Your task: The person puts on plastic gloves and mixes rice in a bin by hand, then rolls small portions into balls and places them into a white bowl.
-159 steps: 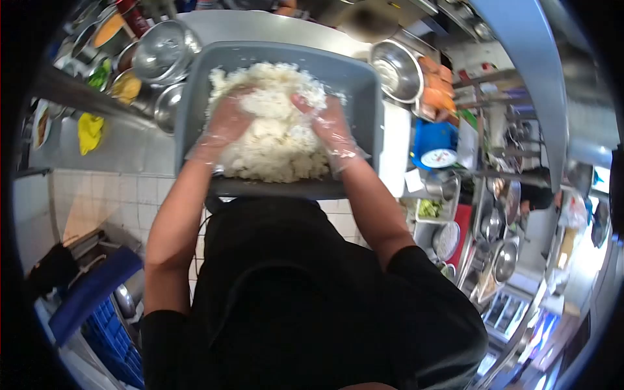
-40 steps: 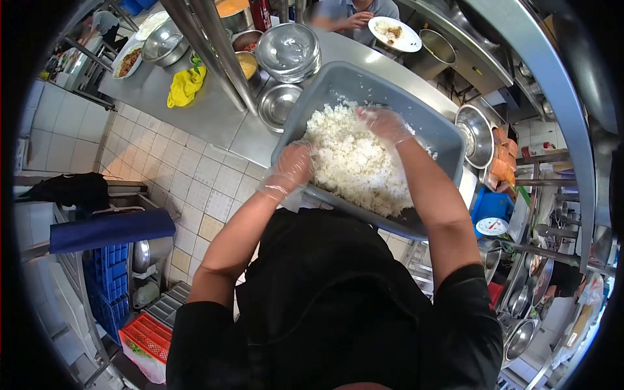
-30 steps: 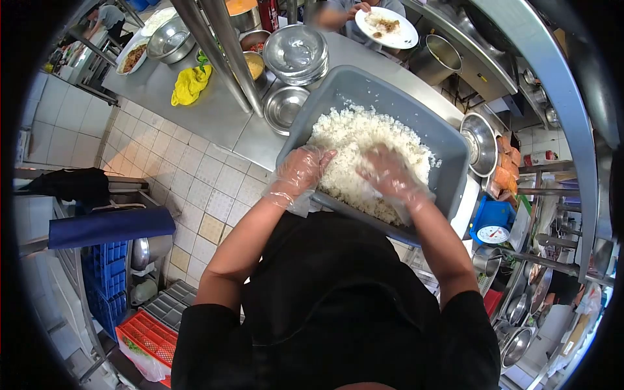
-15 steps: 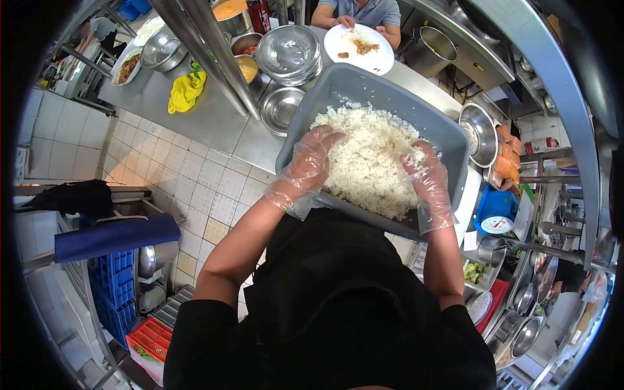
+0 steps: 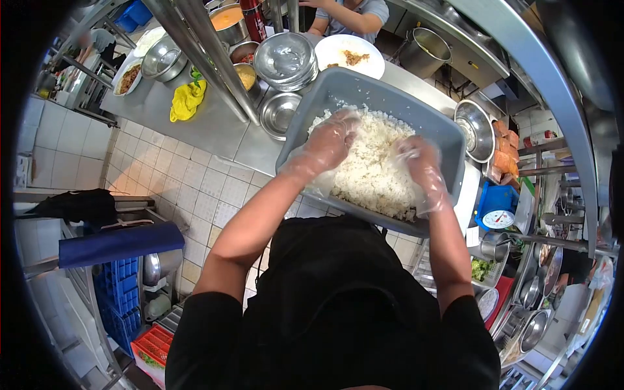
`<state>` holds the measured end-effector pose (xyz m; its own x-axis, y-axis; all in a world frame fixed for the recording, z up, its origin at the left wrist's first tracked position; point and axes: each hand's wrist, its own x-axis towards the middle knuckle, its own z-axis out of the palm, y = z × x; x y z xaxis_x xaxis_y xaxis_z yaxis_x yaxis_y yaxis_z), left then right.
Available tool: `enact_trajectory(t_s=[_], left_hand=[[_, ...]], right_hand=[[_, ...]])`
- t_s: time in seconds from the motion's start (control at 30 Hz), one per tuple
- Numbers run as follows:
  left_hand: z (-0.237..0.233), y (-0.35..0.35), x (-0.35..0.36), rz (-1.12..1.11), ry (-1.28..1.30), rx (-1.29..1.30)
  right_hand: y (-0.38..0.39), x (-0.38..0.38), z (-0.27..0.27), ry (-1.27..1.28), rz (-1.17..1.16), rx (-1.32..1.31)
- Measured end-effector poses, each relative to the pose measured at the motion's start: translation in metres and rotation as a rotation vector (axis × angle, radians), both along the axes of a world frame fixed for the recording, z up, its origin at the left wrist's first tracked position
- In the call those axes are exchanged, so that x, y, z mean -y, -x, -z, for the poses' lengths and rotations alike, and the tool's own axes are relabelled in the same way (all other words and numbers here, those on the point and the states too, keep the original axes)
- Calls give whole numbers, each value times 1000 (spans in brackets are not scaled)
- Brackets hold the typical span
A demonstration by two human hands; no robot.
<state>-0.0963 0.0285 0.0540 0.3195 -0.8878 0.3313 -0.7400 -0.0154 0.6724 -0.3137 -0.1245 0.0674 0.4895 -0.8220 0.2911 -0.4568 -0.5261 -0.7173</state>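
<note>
White rice (image 5: 376, 162) fills much of a grey rectangular tub (image 5: 416, 107) at the counter's edge. Both of my hands wear clear plastic gloves. My left hand (image 5: 330, 144) is over the left part of the rice, its fingers curled together at the surface; what they hold, if anything, is hidden. On the right side, my right hand (image 5: 418, 162) has its fingers bent down at the rice, smeared by motion, so their grip is unclear.
Steel bowls (image 5: 279, 114) stand left of the tub. Beyond it lies a white plate with food (image 5: 351, 57), near a co-worker's arm (image 5: 354, 18). A yellow cloth (image 5: 187, 99) is on the left counter. A blue scale (image 5: 498, 205) and a steel bowl (image 5: 474, 130) are right.
My left hand has moved up and right over the rice, and my right hand slightly left. The co-worker's hand has left the plate.
</note>
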Motion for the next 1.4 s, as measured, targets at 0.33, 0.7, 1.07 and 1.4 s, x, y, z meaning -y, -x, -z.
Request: enact_trajectory(t_s=[0.33, 0.7, 1.07, 1.4], left_hand=[[-20, 12, -1, -70, 52, -463], [-59, 47, -2, 89, -73, -808], [-53, 60, 7, 10, 139, -164], [-24, 48, 23, -36, 120, 1]], right_hand=[[-12, -1, -12, -71, 20, 9], [-31, -16, -11, -258, -291, 175], [-20, -28, -18, -134, -175, 38], [10, -41, -22, -393, -390, 5]])
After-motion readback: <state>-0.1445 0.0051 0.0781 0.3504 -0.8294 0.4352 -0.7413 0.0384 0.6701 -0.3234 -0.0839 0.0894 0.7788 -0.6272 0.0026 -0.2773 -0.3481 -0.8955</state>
